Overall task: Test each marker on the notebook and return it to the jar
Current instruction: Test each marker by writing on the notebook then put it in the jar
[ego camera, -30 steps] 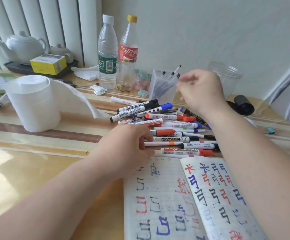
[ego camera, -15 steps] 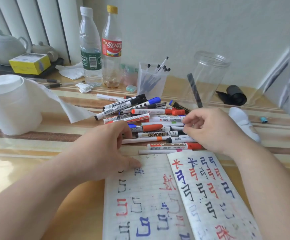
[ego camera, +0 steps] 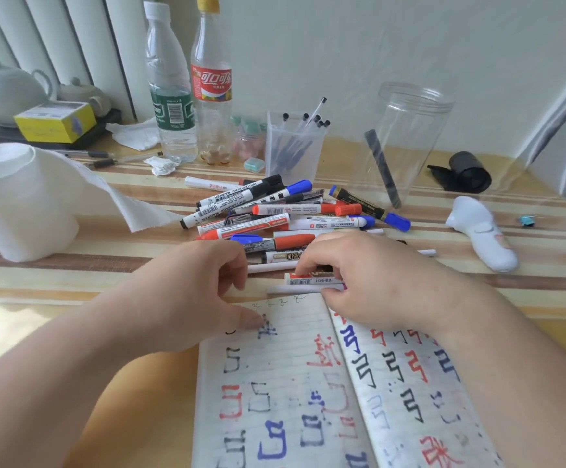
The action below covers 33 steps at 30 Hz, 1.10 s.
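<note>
my right hand (ego camera: 376,285) sits at the near edge of the pile (ego camera: 274,217), fingers curled over a white marker (ego camera: 308,280) and thumb tucked against its near side. i read that as a pinch on it. the marker lies flat, long axis running left to right, just beyond the top edge of the notebook (ego camera: 274,383). its barrel pokes out leftward from my fingers and the other end is hidden under the hand, so i cannot tell which end has the cap. my left hand (ego camera: 180,298) holds nothing: fingers loosely curled, thumb pressing the page's top left corner. the marker lies between the hands, in the right one and just short of the left fingertips. the jar (ego camera: 413,130) stands upright beyond the pile to the right, with one black marker (ego camera: 382,167) leaning inside. i judge the right hand lifts next, and the left is close enough to uncap.
</note>
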### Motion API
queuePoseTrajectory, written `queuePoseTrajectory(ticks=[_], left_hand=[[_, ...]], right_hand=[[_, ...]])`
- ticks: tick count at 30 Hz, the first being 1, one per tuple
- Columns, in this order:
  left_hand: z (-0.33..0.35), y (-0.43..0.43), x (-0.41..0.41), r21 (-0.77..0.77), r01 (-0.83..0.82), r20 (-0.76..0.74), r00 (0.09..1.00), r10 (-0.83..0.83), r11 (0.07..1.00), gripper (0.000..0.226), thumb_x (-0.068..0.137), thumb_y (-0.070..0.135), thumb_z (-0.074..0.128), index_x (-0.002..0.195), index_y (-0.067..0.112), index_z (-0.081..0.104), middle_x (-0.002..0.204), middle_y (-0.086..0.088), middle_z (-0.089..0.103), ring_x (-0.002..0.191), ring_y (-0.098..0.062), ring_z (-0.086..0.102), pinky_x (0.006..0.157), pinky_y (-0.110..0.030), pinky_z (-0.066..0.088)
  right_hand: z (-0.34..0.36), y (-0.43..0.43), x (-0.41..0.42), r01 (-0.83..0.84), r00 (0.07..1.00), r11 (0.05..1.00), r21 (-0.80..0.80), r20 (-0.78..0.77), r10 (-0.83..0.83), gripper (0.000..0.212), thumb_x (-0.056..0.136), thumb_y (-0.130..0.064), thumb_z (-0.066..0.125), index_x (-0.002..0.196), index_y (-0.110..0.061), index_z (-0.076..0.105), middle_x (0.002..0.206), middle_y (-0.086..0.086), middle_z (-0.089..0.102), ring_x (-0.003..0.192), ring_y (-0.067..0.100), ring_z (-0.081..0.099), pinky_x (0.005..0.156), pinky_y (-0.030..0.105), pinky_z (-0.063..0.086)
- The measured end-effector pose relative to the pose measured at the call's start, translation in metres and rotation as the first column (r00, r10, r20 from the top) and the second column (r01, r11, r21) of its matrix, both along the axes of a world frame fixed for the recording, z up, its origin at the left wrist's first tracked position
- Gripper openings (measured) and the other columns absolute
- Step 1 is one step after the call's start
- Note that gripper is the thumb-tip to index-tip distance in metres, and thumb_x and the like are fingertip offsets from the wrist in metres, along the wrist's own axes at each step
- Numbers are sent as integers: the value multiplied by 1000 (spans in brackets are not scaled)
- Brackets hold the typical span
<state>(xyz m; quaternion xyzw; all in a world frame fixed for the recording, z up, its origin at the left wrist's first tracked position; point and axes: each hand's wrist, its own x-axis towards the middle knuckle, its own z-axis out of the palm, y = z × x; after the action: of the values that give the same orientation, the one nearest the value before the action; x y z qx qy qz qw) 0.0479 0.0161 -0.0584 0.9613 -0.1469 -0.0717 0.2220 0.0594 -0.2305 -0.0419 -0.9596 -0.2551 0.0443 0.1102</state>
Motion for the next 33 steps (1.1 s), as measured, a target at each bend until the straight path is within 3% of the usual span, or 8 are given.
queuePoseTrajectory(ticks=[5,14,19,22,23,25,28,33], left_hand=[[8,13,3,27,63,-43,997,-62,998,33,73,49,85,89,49,56,84,34,62,66,1,58,58,-27,48],[8,15,7,-110,40,-52,998,-46,993,11,101,31,58,94,39,55,73,22,74,43,-12,63,51,-34,59],[10,12,4,-180,31,-58,997,-42,983,10,102,36,52,94,40,55,74,21,74,42,-7,59,51,-30,55],[9,10,1,-201,104,49,994,-96,974,11,93,49,61,94,38,60,81,23,70,59,-1,59,54,-20,45],[9,8,-1,-241,154,109,985,-131,958,19,89,55,63,96,37,62,85,21,68,63,-1,58,55,-16,41],[9,2,-7,-367,250,189,963,-192,896,32,88,62,64,99,33,67,86,16,66,64,-8,58,54,-18,42],[9,-8,-13,-434,310,218,947,-236,846,20,94,46,68,101,28,71,79,16,65,62,-12,60,55,-24,48],[9,-13,-14,-366,277,227,952,-204,888,18,102,34,52,90,30,64,75,16,64,70,-1,62,61,-15,46]], right_hand=[[2,10,0,-45,991,994,-97,118,56,46,87,-19,62,121,-49,60,114,-22,52,106,1,48,70,20,34],[-6,17,4,-46,970,998,-41,237,55,13,85,-20,59,90,-28,69,88,-12,60,91,13,57,72,34,49],[-1,9,-2,-134,882,931,339,469,-44,6,88,-19,66,87,-19,73,74,-11,58,69,8,53,61,26,43],[3,11,-11,-57,970,540,840,175,-170,9,89,-27,74,86,-22,67,66,3,63,53,17,60,48,25,46],[4,14,-14,29,994,368,929,13,-109,14,89,-25,75,86,-19,63,62,8,62,47,19,59,43,26,47],[3,23,-18,194,978,215,957,-205,31,19,88,-20,74,87,-13,57,56,10,59,43,23,59,42,31,51],[-1,33,-21,311,930,183,933,-338,144,17,86,-14,70,87,-7,55,60,18,62,52,27,66,51,38,58],[-3,32,-22,208,969,343,916,-241,54,10,86,-17,70,77,-15,72,69,13,69,55,22,61,44,29,48]])
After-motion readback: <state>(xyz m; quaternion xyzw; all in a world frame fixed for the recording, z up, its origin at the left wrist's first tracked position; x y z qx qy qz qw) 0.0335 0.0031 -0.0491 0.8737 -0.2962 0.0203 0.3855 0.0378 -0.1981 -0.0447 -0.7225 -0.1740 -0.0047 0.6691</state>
